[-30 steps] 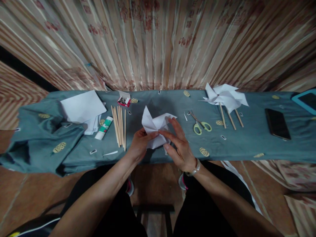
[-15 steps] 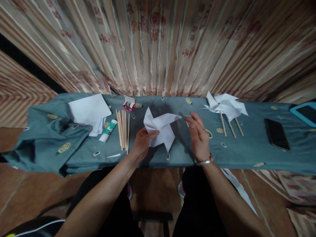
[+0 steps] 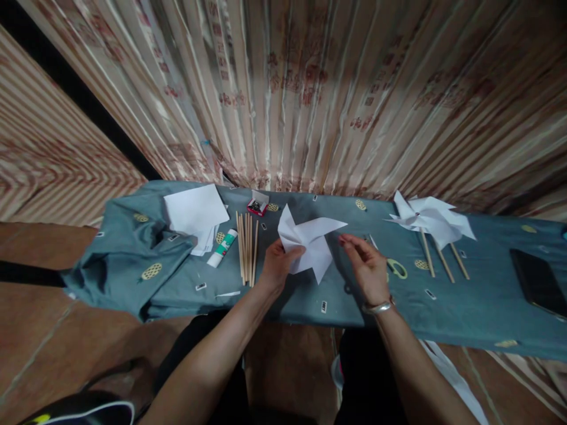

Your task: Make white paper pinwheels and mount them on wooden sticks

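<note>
A white paper pinwheel [image 3: 312,239] with folded blades is held above the table by my left hand [image 3: 278,260], its thumb pressed on the front near the middle. Just to the right of the pinwheel is my right hand [image 3: 367,268], its fingers loosely bent and apart from the paper. I see nothing in that hand. Green-handled scissors [image 3: 397,269] lie beside it, partly hidden by it. Left of my left hand are several wooden sticks [image 3: 247,248] and a small red box [image 3: 257,204] of metal pins.
A glue stick [image 3: 222,248] and white paper sheets [image 3: 197,209] lie at the left. Finished-looking paper pinwheels [image 3: 436,218] on sticks rest at the right, with a black phone [image 3: 538,283] beyond. A striped curtain [image 3: 301,118] hangs behind the cloth-covered table [image 3: 287,310].
The view has shifted, so the table's things sit lower and further right. My right hand's fingers have bent and drawn away from the blade tip. My left hand still holds the pinwheel.
</note>
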A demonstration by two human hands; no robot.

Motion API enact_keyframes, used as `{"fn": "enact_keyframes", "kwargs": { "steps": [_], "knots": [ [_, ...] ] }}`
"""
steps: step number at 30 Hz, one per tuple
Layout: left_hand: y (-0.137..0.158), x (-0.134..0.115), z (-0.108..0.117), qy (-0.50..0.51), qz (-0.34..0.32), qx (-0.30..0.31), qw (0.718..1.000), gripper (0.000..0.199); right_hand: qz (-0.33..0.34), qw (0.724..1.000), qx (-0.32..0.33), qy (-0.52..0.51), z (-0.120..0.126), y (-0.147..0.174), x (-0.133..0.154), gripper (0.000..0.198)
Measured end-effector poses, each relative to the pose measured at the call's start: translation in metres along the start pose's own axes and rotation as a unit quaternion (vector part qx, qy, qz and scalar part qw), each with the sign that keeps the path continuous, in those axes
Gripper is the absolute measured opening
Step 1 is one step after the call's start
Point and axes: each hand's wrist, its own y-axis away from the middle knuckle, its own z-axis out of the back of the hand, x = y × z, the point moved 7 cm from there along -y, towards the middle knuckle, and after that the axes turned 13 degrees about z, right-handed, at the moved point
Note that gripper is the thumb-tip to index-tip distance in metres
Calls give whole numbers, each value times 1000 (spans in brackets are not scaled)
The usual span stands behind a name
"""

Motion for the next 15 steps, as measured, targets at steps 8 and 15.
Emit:
{"fn": "enact_keyframes", "kwargs": {
  "steps": [8, 15],
  "knots": [
    [-5, -50, 30, 39, -75, -44, 995, 35, -4, 996, 76, 40, -44, 11, -7, 28],
    [5, -116, 78, 100, -202, -107, 968, 29, 81, 974, 186, 106, -105, 8, 16, 27]
  ]
}}
